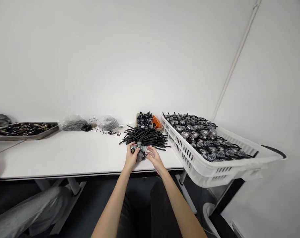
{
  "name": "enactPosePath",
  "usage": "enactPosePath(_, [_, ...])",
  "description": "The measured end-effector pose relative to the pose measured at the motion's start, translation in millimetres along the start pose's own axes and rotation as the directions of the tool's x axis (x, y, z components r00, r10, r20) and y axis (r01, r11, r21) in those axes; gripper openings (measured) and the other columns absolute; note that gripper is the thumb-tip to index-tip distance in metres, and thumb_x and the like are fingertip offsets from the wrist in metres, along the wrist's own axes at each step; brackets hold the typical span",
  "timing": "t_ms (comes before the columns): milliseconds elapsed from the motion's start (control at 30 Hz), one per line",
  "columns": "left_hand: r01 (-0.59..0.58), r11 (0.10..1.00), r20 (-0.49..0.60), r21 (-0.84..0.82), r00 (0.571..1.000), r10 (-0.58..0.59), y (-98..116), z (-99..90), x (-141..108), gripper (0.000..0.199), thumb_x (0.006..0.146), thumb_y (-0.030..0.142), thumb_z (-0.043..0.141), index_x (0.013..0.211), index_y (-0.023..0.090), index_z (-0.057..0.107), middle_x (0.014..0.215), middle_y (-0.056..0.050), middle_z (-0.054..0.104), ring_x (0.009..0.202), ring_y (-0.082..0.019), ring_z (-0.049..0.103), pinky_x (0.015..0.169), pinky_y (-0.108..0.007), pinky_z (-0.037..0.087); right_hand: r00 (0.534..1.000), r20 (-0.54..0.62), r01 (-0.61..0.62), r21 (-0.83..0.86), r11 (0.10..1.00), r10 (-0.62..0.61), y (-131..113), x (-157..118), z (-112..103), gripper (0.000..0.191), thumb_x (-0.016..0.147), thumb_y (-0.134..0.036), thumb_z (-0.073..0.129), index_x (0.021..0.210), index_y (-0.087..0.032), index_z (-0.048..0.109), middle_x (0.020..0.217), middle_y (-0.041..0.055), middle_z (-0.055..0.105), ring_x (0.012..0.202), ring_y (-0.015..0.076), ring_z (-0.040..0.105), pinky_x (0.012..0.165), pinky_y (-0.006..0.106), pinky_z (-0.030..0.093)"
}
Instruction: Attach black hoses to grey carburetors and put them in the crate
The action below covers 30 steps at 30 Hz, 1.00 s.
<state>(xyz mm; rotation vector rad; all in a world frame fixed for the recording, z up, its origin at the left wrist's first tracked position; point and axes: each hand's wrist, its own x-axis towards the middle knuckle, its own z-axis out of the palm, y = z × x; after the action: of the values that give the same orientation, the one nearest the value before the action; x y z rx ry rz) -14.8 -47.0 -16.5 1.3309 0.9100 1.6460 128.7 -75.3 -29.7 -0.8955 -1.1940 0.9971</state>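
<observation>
Grip clamped by the left hand (131,157), with the right hand's (153,157) fingers parted beside it. At the white desk's (65,152) right end, a white plastic crate (201,171) holds many similar parts; loose black rubber tubes (145,135) lie beyond the small grey metal part (140,154), held near the front edge, wrists angled inward.

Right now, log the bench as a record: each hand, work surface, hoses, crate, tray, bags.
left_hand: left hand, fingers around a carburetor
right_hand: right hand, fingers at the carburetor's right side, contact unclear
surface: white table
hoses: black hose pile, just beyond the hands
crate: white plastic crate, right, holding many carburetors
tray: metal tray, far left, filled with small parts
bags: two clear bags, near the wall
</observation>
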Motion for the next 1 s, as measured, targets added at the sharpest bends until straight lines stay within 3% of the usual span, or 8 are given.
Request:
enactPosePath(133, [0.051,0.997,0.106,-0.052,0.993,-0.045,4.8,1.1,-3.0,0.046,0.076,0.042,0.066,0.116,0.024,0.052,0.108,-0.007,0.061,0.099,-0.021,0.06,0.093,-0.038,0.043,0.993,0.11,-0.063,0.131,0.989,0.049,-6.3,-1.5,4.0,0.069,0.062,-0.034,0.079,0.124,-0.025,0.05,0.121,0.0105,0.064,0.114,0.0263,0.059,0.099,0.046,0.044])
enactPosePath(300, [0.071,0.996,0.192,-0.053,0.98,-0.06,7.7,0.9,-4.5,0.05,0.076,0.043,0.067,0.121,0.024,0.052,0.112,-0.008,0.061,0.1,-0.022,0.061,0.093,-0.037,0.044,0.99,0.134,-0.069,0.177,0.982,0.046,-5.1,-1.9,6.1,0.073,0.055,-0.033,0.085,0.121,-0.024,0.053,0.116,0.0094,0.068,0.114,0.0286,0.061,0.101,0.047,0.044])
enactPosePath(500, [0.067,0.997,0.197,-0.038,0.979,-0.058,5.8,0.6,-3.6,0.049,0.076,0.042,0.067,0.12,0.025,0.052,0.113,-0.008,0.061,0.101,-0.022,0.06,0.095,-0.039,0.043,0.993,0.097,-0.081,0.188,0.979,0.063,-4.6,-1.0,4.2,0.073,0.051,-0.034,0.086,0.116,-0.023,0.057,0.108,0.0095,0.072,0.108,0.0303,0.064,0.098,0.049,0.046])
enactPosePath(1000, [0.103,0.99,0.164,-0.101,0.983,-0.086,3.3,1.6,-2.6,0.047,0.075,0.039,0.068,0.118,0.024,0.054,0.111,-0.008,0.063,0.099,-0.021,0.061,0.092,-0.037,0.045,0.994,0.058,-0.1,0.217,0.971,0.09,-15.4,-5.6,8.0,0.061,0.054,-0.03,0.083,0.109,-0.021,0.059,0.097,0.0087,0.075,0.092,0.0264,0.069,0.083,0.041,0.053])
